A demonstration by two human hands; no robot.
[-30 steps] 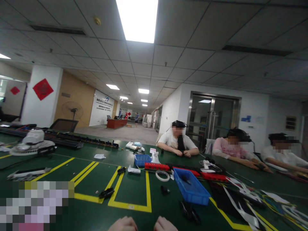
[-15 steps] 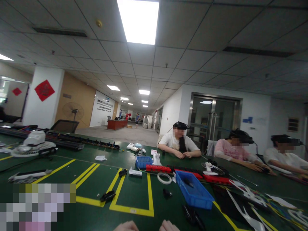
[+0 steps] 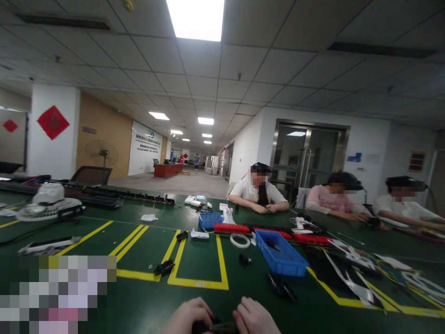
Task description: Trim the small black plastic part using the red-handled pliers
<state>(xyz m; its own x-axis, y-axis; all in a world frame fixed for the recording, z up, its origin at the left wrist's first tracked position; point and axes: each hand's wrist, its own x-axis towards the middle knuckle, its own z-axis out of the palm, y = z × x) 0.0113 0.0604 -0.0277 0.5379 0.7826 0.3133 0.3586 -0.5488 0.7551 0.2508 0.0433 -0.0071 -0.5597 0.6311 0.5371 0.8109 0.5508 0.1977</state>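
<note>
At the bottom edge, my left hand (image 3: 190, 316) curls its fingers round one end of a dark, partly shiny object (image 3: 222, 327). The fingers of my right hand (image 3: 255, 317) close on its other end. Most of this object is hidden by the hands and the frame edge, so its kind is unclear. Beyond the hands lie black curved parts (image 3: 281, 286), a small black piece (image 3: 245, 259) and another black piece (image 3: 164, 267) beside the yellow tape.
A blue tray (image 3: 282, 266) holds a dark item, and a smaller blue bin (image 3: 210, 220) stands farther back. Red strips (image 3: 231, 228) and a white ring (image 3: 239, 240) lie nearby. Co-workers sit across the green table (image 3: 139, 297); a blurred patch covers the lower left.
The view has tilted down. My hands show more fully, and the dark object between them has come into sight.
</note>
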